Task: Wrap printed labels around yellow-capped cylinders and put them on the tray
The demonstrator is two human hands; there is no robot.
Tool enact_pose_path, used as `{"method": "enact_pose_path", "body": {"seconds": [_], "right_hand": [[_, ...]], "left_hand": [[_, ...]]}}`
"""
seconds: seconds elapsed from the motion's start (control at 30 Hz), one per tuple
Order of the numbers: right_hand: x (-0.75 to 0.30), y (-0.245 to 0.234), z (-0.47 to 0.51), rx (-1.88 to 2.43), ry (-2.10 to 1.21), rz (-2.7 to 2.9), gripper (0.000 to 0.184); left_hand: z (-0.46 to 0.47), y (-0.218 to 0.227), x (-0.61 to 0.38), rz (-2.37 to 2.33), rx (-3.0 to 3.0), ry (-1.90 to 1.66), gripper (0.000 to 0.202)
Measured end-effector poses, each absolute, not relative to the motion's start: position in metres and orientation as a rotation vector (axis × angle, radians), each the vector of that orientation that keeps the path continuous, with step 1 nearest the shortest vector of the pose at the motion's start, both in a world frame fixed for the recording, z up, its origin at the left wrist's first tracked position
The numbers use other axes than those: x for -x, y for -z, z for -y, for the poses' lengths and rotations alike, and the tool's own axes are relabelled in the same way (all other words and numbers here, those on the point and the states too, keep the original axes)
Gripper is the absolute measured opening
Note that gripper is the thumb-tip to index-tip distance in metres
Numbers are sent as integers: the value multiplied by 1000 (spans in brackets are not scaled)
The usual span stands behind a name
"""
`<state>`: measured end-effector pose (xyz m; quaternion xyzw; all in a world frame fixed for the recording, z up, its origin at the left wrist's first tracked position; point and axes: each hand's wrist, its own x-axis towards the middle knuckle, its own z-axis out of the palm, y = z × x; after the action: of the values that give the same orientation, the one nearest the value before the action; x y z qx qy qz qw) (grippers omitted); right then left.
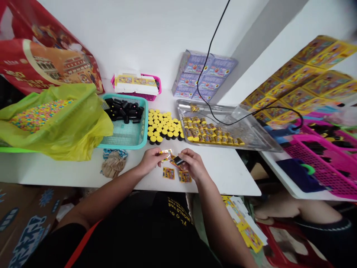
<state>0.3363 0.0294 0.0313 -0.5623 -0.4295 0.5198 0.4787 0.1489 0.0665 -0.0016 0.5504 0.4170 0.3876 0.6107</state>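
Against a white wall (134,37), works at a white table (225,171). Pinches a printed wrapper (166,152) narrowly between thumb and fingertips of the left hand (150,160). Grips a black tube (179,160) in the curled fingers of the right hand (193,163), tilted, just beside the wrapper, over the near middle of the table. Cannot tell of any contact between the two. Has flat packets (169,173) on the table just below the hands, two well in view, more partly hidden by the right hand.

Beyond the hands, has yellow-topped tubes (164,124) clustered upright, side by side. To the right of these, has a metal tray (251,136) with wrapped tubes (206,130) in rows along its near left part, and one apart toward the far side. To the left, has a teal basket (122,136) with loose black pieces (125,111) heaped toward the back; farther left, a yellow bag (86,111) around coloured pellets (41,115).

Nearer, has a crumpled cloth (113,165). By the wall, has a pink basket (145,97) under printed card (136,83), plus stacked lilac boxes (195,74), crossed in front by a black cable (216,29). At far right, has stacked yellow boxes (306,78) and, lower down, another person's leg (304,208) near a red stool (292,249).
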Motion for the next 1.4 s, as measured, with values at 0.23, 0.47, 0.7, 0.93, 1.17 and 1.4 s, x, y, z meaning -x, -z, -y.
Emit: {"method": "enact_pose_path", "body": {"seconds": [0.23, 0.47, 0.7, 0.93, 1.17, 1.4], "right_hand": [[-307, -23, -6, 1401, -1414, 1201, 28], [-288, -13, -9, 1410, -1478, 1050, 29], [-288, -9, -7, 1406, -1471, 895, 30], [-283, -10, -8, 1378, -1489, 917, 27], [-288, -13, -3, 1328, -1457, 903, 27], [-292, -21, 4, 1291, -1454, 832, 27]], "left_hand": [[-52, -10, -138, -909, -1435, -763, 46], [-35, -14, -90, -1151, -1661, -780, 38], [-16, -5, -2, -2053, -2180, -602, 47], [-31, 12, 7, -1745, -2537, -578, 37], [-19, -23, -39, -1807, -2493, -653, 34], [-37, -37, -111, -992, -1890, -788, 33]]}}
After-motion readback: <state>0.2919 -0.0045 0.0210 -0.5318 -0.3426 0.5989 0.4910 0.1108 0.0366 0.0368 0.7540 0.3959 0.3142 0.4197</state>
